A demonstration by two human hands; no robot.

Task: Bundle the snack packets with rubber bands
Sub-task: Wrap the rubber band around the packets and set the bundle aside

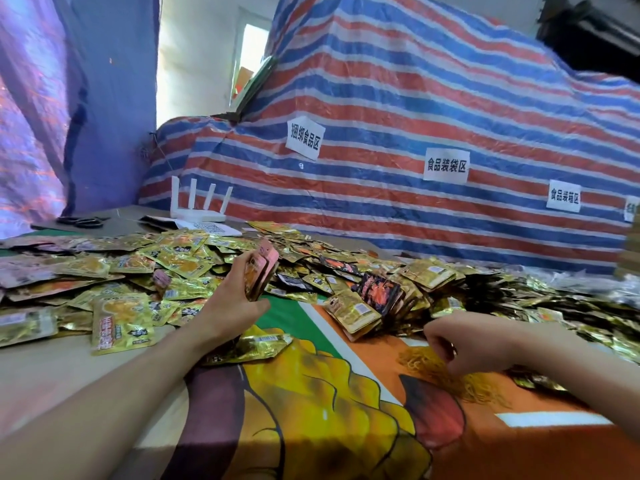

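Starting at nine o'clock, loose gold packets [121, 320] spread in a heap across the table [52, 368], reaching on to three o'clock. Scissors [81, 221] lie behind them at ten o'clock, and a white router [199, 202] stands at eleven o'clock with four aerials up. Just left of centre the left hand [230, 306] is above the heap, thumb and curled fingers gripping a stack [261, 271] of pinkish packets held upright on edge. Below it, at six o'clock, a printed cloth [311, 393] in orange, yellow and green covers the near table, with one packet lying on it under the wrist. Right of centre a row [360, 311] of packets leans on edge against the heap. At four o'clock a pile of yellow bands [446, 379] lies on the cloth. The right hand [474, 341] rests over it, fingers curled down into the bands, though whether they pinch one I cannot tell. Behind, from twelve to two o'clock, a striped tarp [415, 98] carries white labels [446, 165].
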